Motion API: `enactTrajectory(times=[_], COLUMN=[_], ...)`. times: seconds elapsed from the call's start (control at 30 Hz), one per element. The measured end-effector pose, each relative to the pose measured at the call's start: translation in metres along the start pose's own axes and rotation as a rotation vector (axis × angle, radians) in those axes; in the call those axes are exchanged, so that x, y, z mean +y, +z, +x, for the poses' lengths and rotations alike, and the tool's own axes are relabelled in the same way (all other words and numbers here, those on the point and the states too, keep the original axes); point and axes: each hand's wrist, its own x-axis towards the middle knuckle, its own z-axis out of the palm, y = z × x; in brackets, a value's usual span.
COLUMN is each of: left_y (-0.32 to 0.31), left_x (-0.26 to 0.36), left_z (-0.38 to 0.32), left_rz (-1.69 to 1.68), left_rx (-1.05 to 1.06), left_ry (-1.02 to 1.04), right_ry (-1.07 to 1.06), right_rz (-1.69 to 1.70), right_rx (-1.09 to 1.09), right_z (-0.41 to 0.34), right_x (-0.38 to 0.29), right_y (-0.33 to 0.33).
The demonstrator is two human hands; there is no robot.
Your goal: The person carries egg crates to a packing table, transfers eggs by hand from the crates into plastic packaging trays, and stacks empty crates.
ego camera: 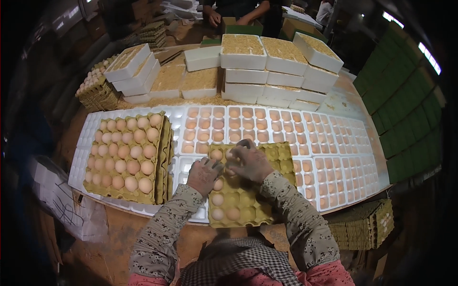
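A yellow-green pulp egg tray point(256, 214) lies before me, with several eggs towards its left side and bare cups to the right. My right hand point(250, 162) is over its far half, fingers curled around an egg point(229, 154); whether that egg is off its cup is unclear. At the tray's left edge rests my left hand point(204, 176), its fingertips close to the eggs; what lies under them is hidden. Beneath and around the tray spread white foam egg boxes point(226, 132), many of their cells holding eggs. To the left stands a stack of pulp trays point(159, 161) topped with brown eggs point(121, 166).
White foam boxes point(245, 75) filled with yellowish packing are stacked at the back. More egg trays point(98, 93) stand back left, others point(354, 228) lower right. Green cartons point(404, 107) form a wall at right. Across the table, a person's hands point(214, 18) are by a carton.
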Motion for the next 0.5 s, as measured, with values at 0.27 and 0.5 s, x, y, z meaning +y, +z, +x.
enactTrajectory(times=[0.27, 0.5], left_y=[-0.002, -0.002], left_x=[-0.037, -0.006], left_z=[0.014, 0.053], left_rz=[-0.927, 0.057], left_rx=[0.548, -0.018], left_ry=[-0.203, -0.094], right_ry=[0.086, 0.135], right_rz=[0.322, -0.664], right_rx=[0.036, -0.403], right_z=[0.012, 0.047], right_x=[0.041, -0.013], right_y=[-0.009, -0.018])
